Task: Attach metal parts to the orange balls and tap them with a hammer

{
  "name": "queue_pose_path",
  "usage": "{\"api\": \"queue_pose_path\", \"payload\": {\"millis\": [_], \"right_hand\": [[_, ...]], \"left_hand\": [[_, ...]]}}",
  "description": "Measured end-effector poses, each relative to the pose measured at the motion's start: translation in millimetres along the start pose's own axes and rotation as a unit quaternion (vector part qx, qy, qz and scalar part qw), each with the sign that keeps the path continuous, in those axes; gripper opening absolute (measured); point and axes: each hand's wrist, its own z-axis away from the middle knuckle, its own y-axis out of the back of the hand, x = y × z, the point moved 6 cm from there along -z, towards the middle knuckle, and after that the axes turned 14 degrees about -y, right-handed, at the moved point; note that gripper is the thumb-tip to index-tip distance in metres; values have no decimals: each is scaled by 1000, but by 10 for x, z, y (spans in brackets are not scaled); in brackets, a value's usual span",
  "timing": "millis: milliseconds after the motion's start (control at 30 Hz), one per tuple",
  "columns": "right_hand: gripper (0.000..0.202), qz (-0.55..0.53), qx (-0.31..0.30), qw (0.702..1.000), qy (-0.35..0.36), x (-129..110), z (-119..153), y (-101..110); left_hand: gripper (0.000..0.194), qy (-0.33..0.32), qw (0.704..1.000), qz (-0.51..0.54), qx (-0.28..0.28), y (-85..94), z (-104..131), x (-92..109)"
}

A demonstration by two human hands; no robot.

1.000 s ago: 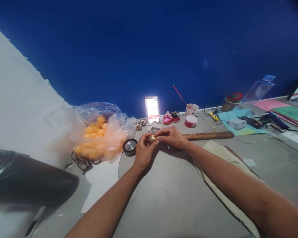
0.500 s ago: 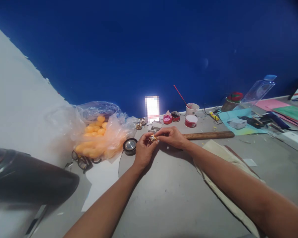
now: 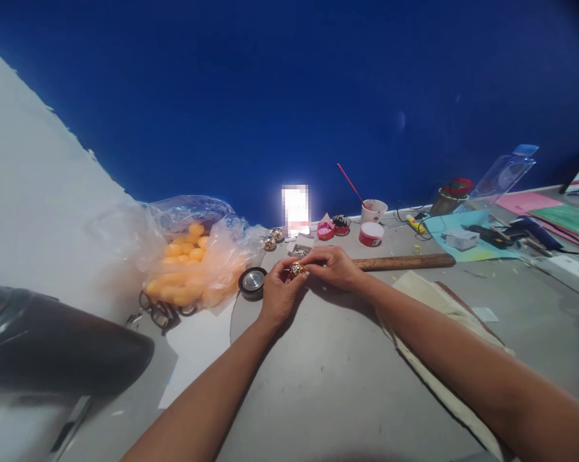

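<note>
Between the thumb and fingers of my left hand [image 3: 280, 289] is a small shiny gold-coloured ball [image 3: 296, 269] with a patterned surface. My right hand [image 3: 335, 268] pinches at the ball's right side; whatever lies between those fingertips is too small to make out. Close to my left hand sits a round black-rimmed metal container [image 3: 253, 282]. Beyond both hands rests a small open box [image 3: 301, 248] with little bits in it. Similar shiny balls [image 3: 269, 243] lie at the back, left of that box.
On the left, a clear plastic bag [image 3: 222, 228] holds several orange balls [image 3: 187, 250]. A wooden rod [image 3: 407, 262] lies behind my right forearm, near a folded cloth [image 3: 424, 301]. Red tubs [image 3: 370, 236] and a paper cup [image 3: 373, 208] stand at the back by the blue wall [image 3: 251, 96].
Both hands stay in nearly the same place around the gold-coloured ball. Only the right fingers have shifted very slightly; everything else looks unchanged.
</note>
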Motion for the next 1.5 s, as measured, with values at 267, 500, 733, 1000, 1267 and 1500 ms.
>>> {"api": "queue_pose_path", "payload": {"millis": [267,500,733,1000,1267,1500], "right_hand": [[21,47,-1,998,29,11,4,-28],[26,140,-9,985,101,-45,36,-75],[27,142,-13,987,79,-35,29,-71],[29,160,-7,983,89,-89,73,-63],[23,58,-11,998,9,-60,42,-24],[11,-121,-70,959,-246,111,40,-11]], "left_hand": [[45,11,1000,1,-4,2,13,-21],[48,27,1000,-9,1,3,13,6],[46,40,999,3,-6,-13,31,-3],[47,42,999,18,-1,-16,32,11],[48,40,999,23,7,5,9,-8],[51,39,999,16,-19,-16,27,7]]}}
